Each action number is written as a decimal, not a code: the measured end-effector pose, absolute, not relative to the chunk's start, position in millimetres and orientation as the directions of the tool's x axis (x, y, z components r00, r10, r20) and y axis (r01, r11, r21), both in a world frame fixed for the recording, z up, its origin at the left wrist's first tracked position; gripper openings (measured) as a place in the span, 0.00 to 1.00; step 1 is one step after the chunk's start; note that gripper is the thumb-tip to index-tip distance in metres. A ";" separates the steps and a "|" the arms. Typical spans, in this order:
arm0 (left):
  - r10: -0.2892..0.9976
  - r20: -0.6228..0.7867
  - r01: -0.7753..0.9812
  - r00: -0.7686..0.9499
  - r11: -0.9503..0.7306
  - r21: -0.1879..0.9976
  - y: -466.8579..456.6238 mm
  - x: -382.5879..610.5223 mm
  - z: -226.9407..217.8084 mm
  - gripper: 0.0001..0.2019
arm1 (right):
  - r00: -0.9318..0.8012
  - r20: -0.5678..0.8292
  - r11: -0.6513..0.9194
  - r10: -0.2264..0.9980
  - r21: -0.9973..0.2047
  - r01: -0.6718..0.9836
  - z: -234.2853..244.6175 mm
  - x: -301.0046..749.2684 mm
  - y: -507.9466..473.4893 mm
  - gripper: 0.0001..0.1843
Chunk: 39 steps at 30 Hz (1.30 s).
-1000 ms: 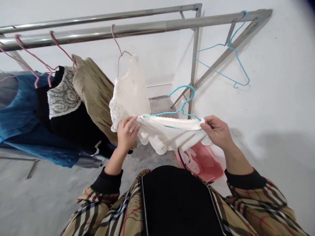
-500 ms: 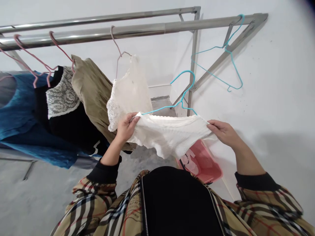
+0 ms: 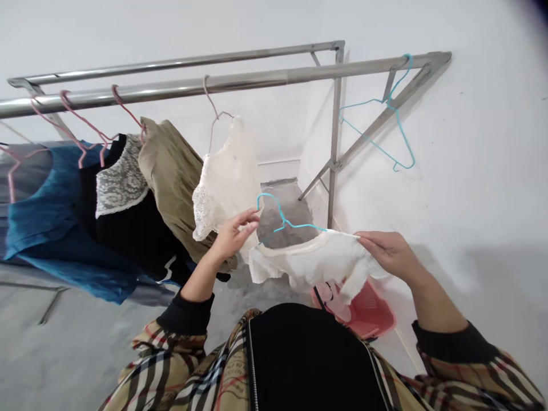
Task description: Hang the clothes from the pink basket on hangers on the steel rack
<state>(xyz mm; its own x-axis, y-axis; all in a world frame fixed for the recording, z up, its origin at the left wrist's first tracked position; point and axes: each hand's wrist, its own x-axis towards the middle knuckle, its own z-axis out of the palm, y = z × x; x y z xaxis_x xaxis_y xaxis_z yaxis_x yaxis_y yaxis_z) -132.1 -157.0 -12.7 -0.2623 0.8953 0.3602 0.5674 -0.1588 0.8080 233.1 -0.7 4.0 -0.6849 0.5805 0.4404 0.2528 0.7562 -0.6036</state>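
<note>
A white top (image 3: 299,260) hangs from a blue hanger (image 3: 305,225) in front of my chest, sagging lower on its left side. My right hand (image 3: 387,251) pinches the top's right shoulder beside the hanger's end. My left hand (image 3: 236,233) is off the top, its thumb and fingers a little apart near the tip of the hanger's hook. Behind it, a cream lace-edged top (image 3: 229,177) hangs on a pink hanger (image 3: 213,105); whether my fingertips touch that cloth I cannot tell.
A metal clothes rack (image 3: 257,81) runs across the view. On its left hang an olive garment (image 3: 169,165), a black lace-necked garment (image 3: 124,228) and a blue garment (image 3: 38,217). Another blue hanger (image 3: 405,128) hangs at the right end. A pink basket (image 3: 372,311) stands below, with cloth in it.
My left hand has let go of the white top's left shoulder and moved toward the hook. The hanger and top have dropped and tilted, while my right hand keeps its pinch.
</note>
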 end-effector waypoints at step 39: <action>0.832 0.504 0.667 -0.233 -0.240 0.705 -147.0 -121.4 -4.3 0.21 | -0.318 0.592 0.671 0.741 -0.621 0.406 -3.0 261.9 10.1 0.09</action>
<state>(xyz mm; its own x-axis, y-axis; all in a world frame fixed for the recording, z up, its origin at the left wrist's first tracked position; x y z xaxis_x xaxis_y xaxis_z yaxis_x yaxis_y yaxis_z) -121.4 -147.0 -4.3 -0.2326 0.8320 0.5037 0.6673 -0.2402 0.7050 261.9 10.1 -3.0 -0.3183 0.7406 0.5918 0.4057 0.6706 -0.6210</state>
